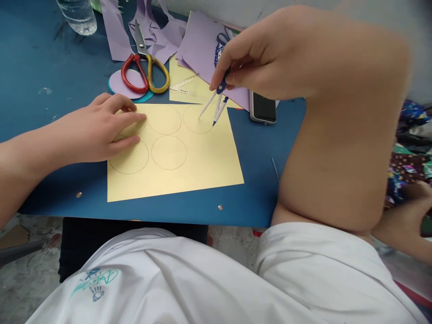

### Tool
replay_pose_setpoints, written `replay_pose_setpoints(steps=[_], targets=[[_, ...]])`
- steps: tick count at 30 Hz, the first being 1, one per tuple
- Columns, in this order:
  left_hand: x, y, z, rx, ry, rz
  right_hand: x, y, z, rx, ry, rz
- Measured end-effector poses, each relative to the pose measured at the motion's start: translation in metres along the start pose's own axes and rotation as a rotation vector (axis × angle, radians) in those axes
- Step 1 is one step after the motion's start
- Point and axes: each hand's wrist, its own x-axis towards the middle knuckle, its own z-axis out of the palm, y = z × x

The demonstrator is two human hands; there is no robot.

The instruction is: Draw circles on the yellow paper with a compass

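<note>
A yellow sheet of paper lies near the table's front edge, with several circles drawn on it in thin line. My left hand rests on its left side, fingers spread and partly covering the upper left circle. Pinched by its top in my right hand is a drawing compass. One leg's tip is inside the upper right circle, the other at that circle's lower right edge. The compass head is partly hidden by my fingers.
Behind the sheet are scissors with red and yellow handles, paper discs, a clear set square and purple paper. A phone lies right, a water-filled clear container far left. Another person's hand shows at right.
</note>
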Motion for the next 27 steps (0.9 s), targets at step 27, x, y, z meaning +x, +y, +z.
replay_pose_setpoints(steps=[27], targets=[[0.001, 0.010, -0.002, 0.018, 0.012, -0.032, -0.045, 0.005, 0.043, 0.316, 0.654, 0.054]])
